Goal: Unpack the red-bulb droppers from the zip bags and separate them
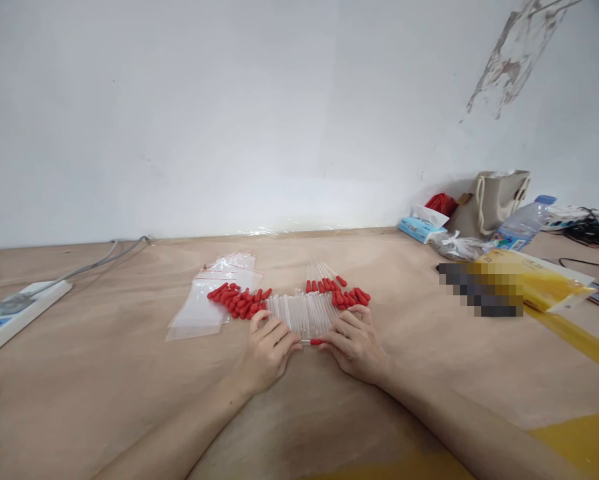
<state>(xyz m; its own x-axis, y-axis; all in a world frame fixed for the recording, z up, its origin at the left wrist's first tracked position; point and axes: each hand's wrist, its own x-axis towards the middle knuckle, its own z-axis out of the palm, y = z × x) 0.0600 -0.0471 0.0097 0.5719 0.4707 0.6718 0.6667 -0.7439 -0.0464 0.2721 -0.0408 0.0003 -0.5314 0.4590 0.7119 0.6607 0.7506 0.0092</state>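
Note:
My left hand (272, 347) pinches a thin glass dropper tube (305, 342) low in front of me. My right hand (355, 343) is closed on the red rubber bulb (316, 341) at that tube's right end. Just beyond both hands lies a row of clear glass tubes (299, 312), side by side. To its left is a heap of loose red rubber bulbs (239, 303). Behind and to the right, several droppers with red bulbs fitted (324, 285) lie near more red bulbs (352, 298). How far the tube enters the bulb cannot be made out.
Clear zip bags (199, 303) lie left of the bulbs. A power strip (34, 303) with a cable is at far left. On the right are a tissue box (422, 228), a plastic bottle (524, 223), a beige bag (502, 200) and a yellow packet (529, 280). A wall stands behind.

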